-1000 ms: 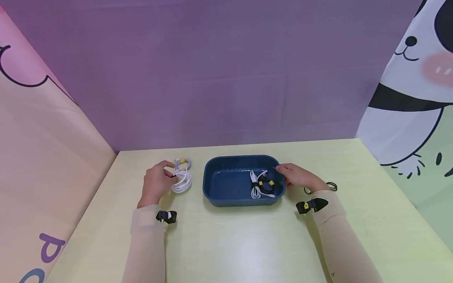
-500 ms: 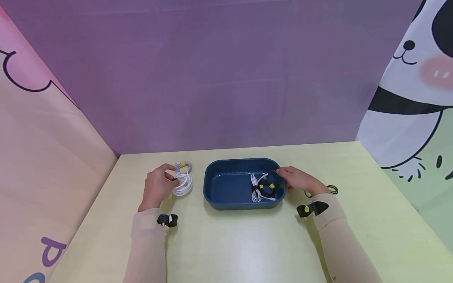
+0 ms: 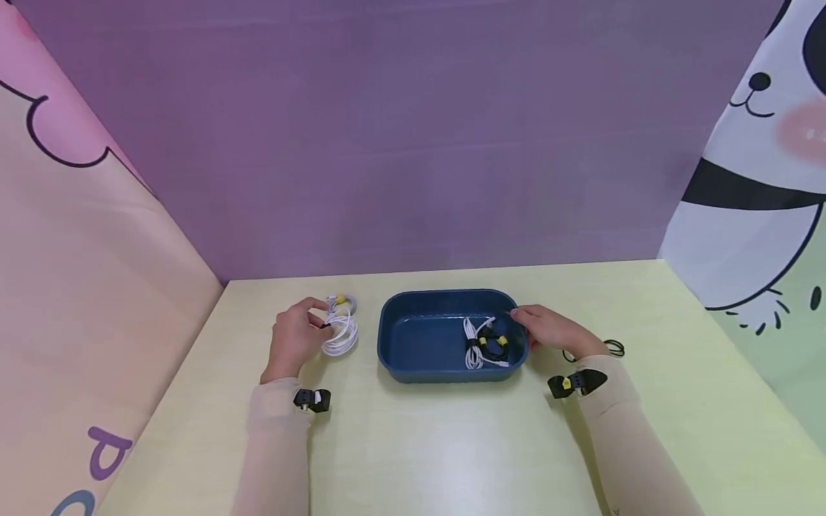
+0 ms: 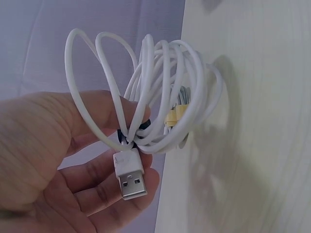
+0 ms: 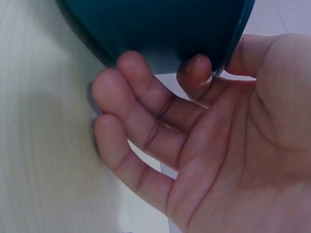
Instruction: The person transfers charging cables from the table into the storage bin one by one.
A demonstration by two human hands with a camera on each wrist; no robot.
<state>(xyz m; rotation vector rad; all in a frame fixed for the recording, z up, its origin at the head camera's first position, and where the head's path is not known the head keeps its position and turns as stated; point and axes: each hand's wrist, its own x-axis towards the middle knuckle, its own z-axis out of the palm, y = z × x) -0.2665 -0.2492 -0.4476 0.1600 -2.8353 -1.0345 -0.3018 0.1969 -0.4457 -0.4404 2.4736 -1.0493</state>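
Observation:
My left hand (image 3: 298,337) pinches a coiled white USB cable (image 4: 167,63) at its black tie, between thumb and fingers. Its USB plug (image 4: 130,174) points down past the fingers in the left wrist view. Just behind lies another pale coil, a grey-white cable with a yellow tie (image 3: 345,299). My right hand (image 3: 551,331) grips the right wall of a dark blue bin (image 3: 413,376), thumb over the rim and the other fingers outside. Inside the bin's right end lie a white cable bundle (image 3: 474,351) and a black cable with yellow ties (image 3: 493,344).
A thin black cable (image 3: 614,348) lies on the table beyond the right wrist, partly hidden by it. The pale wooden table (image 3: 426,444) meets a purple backdrop (image 3: 426,143) at its far edge, and printed cloths hang on both sides.
The head view has shifted slightly. Both hands, the coil and the bin keep nearly the same places relative to one another.

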